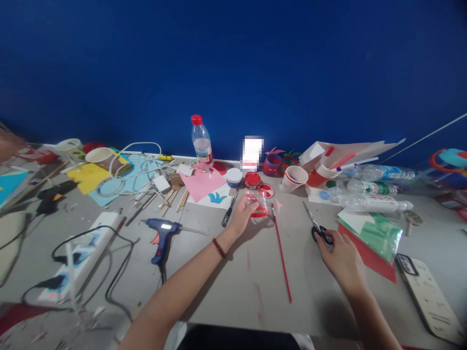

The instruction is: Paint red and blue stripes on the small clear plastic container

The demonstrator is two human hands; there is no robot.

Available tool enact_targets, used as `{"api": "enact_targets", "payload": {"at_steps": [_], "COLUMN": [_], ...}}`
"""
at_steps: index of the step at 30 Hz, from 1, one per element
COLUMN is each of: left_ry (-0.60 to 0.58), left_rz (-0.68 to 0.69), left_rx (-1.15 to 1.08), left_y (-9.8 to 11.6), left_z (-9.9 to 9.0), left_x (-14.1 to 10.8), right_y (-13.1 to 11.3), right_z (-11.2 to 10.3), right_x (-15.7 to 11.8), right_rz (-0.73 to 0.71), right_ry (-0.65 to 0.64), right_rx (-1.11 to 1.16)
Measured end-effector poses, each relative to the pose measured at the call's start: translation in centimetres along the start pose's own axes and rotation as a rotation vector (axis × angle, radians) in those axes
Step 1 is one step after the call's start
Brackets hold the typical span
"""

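Observation:
My left hand (242, 213) is closed around a transparent plastic cup-like piece (260, 210), which looks like a cut bottle part with red along its lower edge. To the right, my right hand (341, 255) has its fingers on the black handles of a pair of scissors (318, 226), whose blades point away from me. Between my hands lies a thin red-handled paintbrush (281, 255). Just beyond the plastic piece are an open red paint jar (252, 180) and its red-smeared lid (266, 190). A black pen (230, 209) rests beside my left hand.
On the left are a blue glue gun (164, 238), a power strip (82, 255) with trailing cords, and wooden sticks (171, 198). A red-capped bottle (202, 141) stands at the back. Several plastic bottles (375, 203) and a phone (430, 296) lie right. Another person's hand (9, 145) shows far left.

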State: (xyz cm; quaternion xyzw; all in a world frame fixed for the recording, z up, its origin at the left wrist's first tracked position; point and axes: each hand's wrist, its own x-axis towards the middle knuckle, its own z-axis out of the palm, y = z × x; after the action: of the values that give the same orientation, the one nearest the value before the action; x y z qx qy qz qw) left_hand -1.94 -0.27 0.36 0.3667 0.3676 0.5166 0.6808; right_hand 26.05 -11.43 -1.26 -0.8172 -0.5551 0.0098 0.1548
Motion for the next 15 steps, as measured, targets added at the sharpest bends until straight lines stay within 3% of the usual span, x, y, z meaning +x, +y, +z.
{"api": "enact_targets", "payload": {"at_steps": [6,11,15], "left_ry": [-0.02,-0.024,-0.022], "left_rz": [-0.008,-0.007,-0.01], "left_rx": [-0.019,-0.033,-0.048], "left_y": [0.3,0.4,0.6], "left_z": [0.2,0.3,0.4], "left_x": [-0.1,-0.2,-0.3], "right_y": [-1.1,-6.1,-9.7], "right_z": [0.7,0.7,-0.4], "right_x": [-0.9,-3.1,-3.7], "right_rz": [-0.117,-0.213,-0.322], "right_ry": [0.038,-0.3,-0.421], "right_rx": [0.055,0.013,-0.087]}}
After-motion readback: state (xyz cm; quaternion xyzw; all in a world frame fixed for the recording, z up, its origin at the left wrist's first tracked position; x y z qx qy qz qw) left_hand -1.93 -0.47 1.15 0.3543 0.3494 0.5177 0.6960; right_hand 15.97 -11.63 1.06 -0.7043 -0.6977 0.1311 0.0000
